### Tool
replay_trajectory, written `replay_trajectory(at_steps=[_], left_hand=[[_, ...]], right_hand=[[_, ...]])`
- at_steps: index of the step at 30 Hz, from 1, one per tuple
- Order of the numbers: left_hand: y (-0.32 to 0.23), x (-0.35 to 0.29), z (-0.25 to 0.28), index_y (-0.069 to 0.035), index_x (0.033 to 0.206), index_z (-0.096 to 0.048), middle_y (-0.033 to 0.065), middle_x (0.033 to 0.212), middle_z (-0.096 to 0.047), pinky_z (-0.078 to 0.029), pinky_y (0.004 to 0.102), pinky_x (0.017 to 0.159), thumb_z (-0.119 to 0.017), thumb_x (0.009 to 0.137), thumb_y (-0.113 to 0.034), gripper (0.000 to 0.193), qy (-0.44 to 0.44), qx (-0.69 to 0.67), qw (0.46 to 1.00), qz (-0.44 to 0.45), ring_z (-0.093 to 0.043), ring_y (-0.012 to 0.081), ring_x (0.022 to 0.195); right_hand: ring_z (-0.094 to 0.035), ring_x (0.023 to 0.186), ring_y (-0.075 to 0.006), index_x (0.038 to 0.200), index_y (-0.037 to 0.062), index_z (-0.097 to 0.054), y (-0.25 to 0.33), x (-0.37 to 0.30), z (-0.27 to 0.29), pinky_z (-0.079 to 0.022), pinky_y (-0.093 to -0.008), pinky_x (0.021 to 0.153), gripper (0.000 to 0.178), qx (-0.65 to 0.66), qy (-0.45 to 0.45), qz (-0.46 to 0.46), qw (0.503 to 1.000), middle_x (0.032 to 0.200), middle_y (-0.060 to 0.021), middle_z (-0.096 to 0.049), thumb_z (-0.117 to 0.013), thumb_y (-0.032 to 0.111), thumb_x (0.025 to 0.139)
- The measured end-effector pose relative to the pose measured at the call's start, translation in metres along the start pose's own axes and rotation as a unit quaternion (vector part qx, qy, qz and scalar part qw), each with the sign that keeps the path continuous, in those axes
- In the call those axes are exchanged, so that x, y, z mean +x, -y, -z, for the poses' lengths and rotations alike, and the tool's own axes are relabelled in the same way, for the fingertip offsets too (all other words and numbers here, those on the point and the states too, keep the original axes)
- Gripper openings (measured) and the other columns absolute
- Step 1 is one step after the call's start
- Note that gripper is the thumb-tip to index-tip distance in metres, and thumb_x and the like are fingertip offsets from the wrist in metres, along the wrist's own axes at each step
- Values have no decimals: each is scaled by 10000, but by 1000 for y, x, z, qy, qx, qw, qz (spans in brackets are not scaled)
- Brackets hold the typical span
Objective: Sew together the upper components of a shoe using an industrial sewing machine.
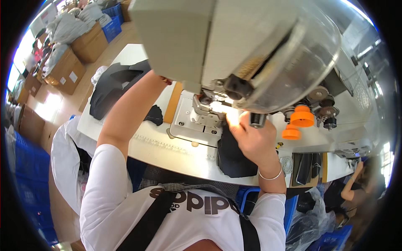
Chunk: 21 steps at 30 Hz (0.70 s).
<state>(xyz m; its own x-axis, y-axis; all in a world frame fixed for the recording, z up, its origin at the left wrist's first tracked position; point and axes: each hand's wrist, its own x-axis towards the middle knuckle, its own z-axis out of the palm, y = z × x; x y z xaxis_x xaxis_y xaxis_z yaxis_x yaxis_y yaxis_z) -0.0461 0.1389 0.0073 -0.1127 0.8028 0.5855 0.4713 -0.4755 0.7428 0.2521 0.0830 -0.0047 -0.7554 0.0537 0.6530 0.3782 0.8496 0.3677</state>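
A sewing machine [173, 42] fills the upper middle, and its lit needle area [217, 106] stands over a metal plate [184, 121]. My right hand [257, 138] is beside the needle area, its fingers closed at the upper end of a black fabric piece [234, 157]. That piece hangs toward me over the table's front. My left forearm [127, 106] reaches up and away, and the left hand is hidden behind the machine head. Under that arm lies a small black fabric scrap [155, 115]. A stack of black fabric pieces [111, 85] rests farther left on the table.
A printed ruler strip [167, 145] runs along the white table [138, 152]. Orange knobs [301, 116] sit right of my hand. Cardboard boxes [65, 73] and blue crates [112, 28] stand on the floor at far left. Another person [356, 188] works at far right.
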Motion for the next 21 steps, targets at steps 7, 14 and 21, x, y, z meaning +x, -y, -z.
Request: replay_trajectory(at_steps=[7,14,21], left_hand=[[1,-51,89,-4,962,-697,-2,857,-660,-480,284,771,-664,968,-164,164,-29,-13,998,60,-578,99,820],[66,-147,222,44,978,-701,-50,872,-633,-451,256,763,-645,1013,-245,296,-258,-114,940,190,-538,73,820],[136,-220,314,14,1048,-733,33,892,-734,-502,287,733,-694,978,-236,263,-237,289,865,334,-630,145,751]], right_hand=[[-551,587,-214,1011,146,-741,-11,-7,20,-440,-347,540,196,28,34,-82,996,731,-32,-565,-763,126,817],[-676,711,-315,1034,82,-686,-30,-57,-20,-508,-421,620,181,44,131,-197,971,866,-63,-692,-742,142,872],[-547,1237,-366,1423,53,-521,-49,-86,-77,-486,-435,1003,691,127,277,-245,920,1367,-150,-557,-802,111,794]])
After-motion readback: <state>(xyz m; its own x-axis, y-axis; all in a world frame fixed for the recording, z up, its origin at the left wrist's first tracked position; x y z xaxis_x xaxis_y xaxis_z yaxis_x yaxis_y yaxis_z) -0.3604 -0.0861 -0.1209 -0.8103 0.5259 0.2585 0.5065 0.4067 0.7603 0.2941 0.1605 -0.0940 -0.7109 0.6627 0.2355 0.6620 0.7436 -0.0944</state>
